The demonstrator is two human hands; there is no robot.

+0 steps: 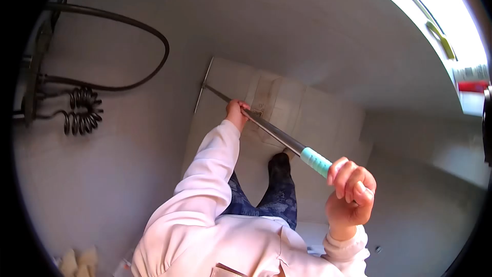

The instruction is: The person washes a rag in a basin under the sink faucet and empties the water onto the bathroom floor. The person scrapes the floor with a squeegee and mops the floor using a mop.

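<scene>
A long-handled floor squeegee (279, 134) runs slantwise across the middle of the view. It has a grey metal pole, a mint-green ribbed grip and a thin straight head (204, 86) lying along the wall's foot. My left hand (237, 113) is closed around the pole, partway down. Higher up, my right hand (352, 187) wraps its fingers over the end of the green grip. The pole passes above a floor drain (256, 113), partly covering it.
A dark shower hose (154, 36) loops from the left wall, with a coiled cord (84, 110) below. At upper right, a bright sill holds a yellow-green tool (442, 40) and a red-and-white item (472, 86). My legs (279, 190) stand on the pale tiled floor (328, 123).
</scene>
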